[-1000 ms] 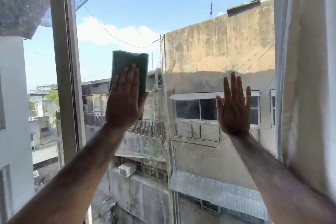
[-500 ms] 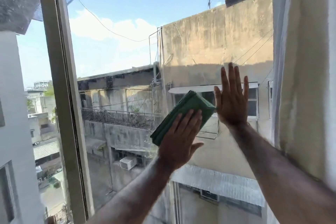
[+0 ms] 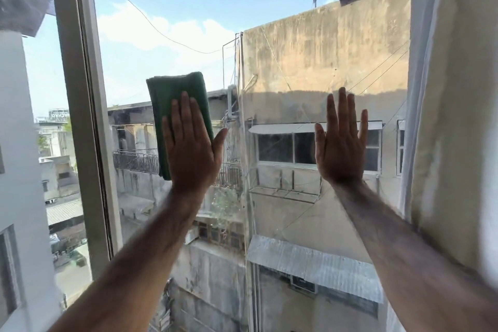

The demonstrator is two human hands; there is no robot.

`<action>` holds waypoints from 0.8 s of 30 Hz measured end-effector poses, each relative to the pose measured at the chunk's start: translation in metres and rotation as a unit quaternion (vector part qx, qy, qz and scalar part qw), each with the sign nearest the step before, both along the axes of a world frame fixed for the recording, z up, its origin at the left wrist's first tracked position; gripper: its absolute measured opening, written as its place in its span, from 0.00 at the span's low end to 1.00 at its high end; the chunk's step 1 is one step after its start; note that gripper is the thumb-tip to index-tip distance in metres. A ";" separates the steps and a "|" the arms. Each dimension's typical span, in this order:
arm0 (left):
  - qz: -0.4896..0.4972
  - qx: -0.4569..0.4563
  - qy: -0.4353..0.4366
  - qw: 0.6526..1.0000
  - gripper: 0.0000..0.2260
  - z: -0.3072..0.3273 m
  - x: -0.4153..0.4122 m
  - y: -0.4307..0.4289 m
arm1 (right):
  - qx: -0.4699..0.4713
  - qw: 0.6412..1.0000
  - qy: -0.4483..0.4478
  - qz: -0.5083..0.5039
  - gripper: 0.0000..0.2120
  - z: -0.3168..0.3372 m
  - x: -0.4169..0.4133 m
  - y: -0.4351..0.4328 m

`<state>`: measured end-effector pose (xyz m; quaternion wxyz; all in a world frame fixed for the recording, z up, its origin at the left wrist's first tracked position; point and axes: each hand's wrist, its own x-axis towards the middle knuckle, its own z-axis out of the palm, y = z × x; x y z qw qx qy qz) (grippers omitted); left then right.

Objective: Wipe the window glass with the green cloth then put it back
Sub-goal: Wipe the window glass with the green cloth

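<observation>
Two bare forearms reach up from the bottom edge toward the window glass (image 3: pixel 283 67). The left hand (image 3: pixel 192 148) lies flat with fingers straight and together, its grip released, pressing the green cloth (image 3: pixel 175 100) against the pane by the palm alone. The folded cloth stands upright on the glass, its upper half showing above the fingertips, just right of the window frame (image 3: pixel 80 116). The right hand (image 3: pixel 341 143) is spread flat on the bare glass, grip released and empty, well apart from the cloth and near the pale curtain (image 3: pixel 452 116) at the pane's right edge. Beyond the glass stand weathered concrete buildings (image 3: pixel 323 62) under blue sky.
</observation>
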<state>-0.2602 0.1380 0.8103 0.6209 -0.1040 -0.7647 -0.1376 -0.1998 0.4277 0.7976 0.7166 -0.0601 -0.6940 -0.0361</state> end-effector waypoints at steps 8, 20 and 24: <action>-0.054 -0.132 0.051 0.988 0.40 0.007 0.024 0.088 | 0.006 1.000 0.001 0.006 0.29 0.000 -0.001 0.004; -0.054 -0.263 0.084 0.960 0.32 -0.046 0.024 0.025 | -0.002 1.000 -0.010 0.020 0.30 0.000 0.002 0.006; -0.094 -0.231 0.114 0.962 0.18 -0.016 0.046 0.024 | -0.004 1.000 -0.013 0.015 0.29 0.001 0.002 0.007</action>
